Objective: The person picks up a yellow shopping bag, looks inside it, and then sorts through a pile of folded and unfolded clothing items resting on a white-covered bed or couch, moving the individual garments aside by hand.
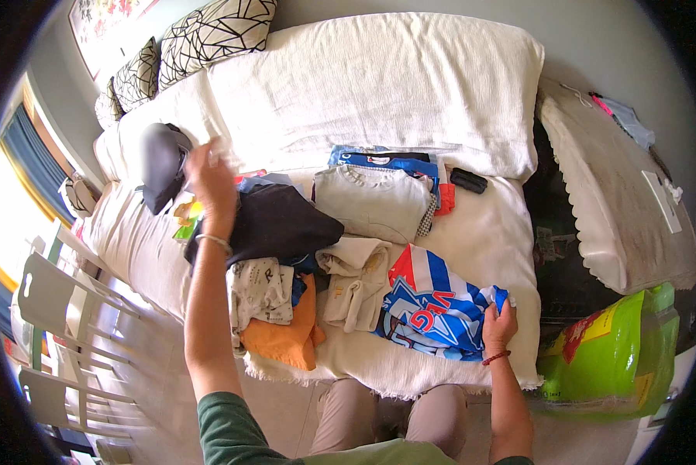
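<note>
My right hand (500, 325) grips the edge of a blue, white and red printed garment (435, 308) lying on the cream sofa cover. My left hand (211, 174) is raised and blurred above the left part of the seat; whether it holds anything cannot be told. Below it lies a black garment (284, 221). Toward me are a white printed garment (261, 290) and an orange garment (287, 334). Folded cream clothing (357, 285) lies in the middle, with a light grey top (371, 200) on a stack of folded clothes behind it.
A dark bag-like item (168, 168) sits at the left, partly blurred. A small black object (469, 180) lies right of the stack. Patterned cushions (214, 40) are at the back left, white chairs (63, 285) at the left, a green plastic bag (609, 354) at the right.
</note>
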`<state>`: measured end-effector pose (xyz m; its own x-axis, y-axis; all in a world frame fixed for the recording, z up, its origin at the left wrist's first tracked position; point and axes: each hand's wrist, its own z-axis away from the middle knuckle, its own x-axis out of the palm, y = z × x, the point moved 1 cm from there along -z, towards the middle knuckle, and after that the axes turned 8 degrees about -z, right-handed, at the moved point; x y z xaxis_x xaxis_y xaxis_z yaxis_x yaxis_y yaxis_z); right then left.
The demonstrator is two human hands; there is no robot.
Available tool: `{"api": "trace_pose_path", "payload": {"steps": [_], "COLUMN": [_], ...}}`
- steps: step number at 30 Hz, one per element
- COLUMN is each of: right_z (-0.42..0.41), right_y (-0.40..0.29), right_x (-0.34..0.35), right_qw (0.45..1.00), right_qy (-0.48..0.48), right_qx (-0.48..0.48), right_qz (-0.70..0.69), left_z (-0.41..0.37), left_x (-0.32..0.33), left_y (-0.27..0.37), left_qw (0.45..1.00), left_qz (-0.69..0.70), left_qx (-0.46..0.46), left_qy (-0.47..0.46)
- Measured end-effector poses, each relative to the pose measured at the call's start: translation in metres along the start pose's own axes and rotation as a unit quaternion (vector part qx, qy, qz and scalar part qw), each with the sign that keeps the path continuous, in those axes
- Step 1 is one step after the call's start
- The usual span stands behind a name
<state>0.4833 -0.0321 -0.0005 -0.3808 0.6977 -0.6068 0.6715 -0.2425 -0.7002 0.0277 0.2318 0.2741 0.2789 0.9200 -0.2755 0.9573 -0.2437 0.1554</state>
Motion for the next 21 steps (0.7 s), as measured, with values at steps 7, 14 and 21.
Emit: {"api": "trace_pose_path", "payload": {"steps": [7, 14, 21], "right_z": [0.001, 0.003, 0.002], "right_y": [0.004, 0.003, 0.001], "right_x": [0.004, 0.004, 0.003], "right_qw": [1.000, 0.998, 0.998], "right_qy": [0.001, 0.036, 0.036], "right_qx": [0.008, -0.042, -0.048], "right_qz": [0.020, -0.022, -0.023], "left_z": [0.115, 0.181, 0.176], "left_x": [0.131, 0.167, 0.132], "left_y": [0.098, 0.138, 0.137], "left_qw": [0.866, 0.866, 0.873], "left_qz": [0.069, -0.014, 0.031], "left_qx": [0.103, 0.130, 0.194], "left_qy": [-0.484, -0.482, -0.446]}}
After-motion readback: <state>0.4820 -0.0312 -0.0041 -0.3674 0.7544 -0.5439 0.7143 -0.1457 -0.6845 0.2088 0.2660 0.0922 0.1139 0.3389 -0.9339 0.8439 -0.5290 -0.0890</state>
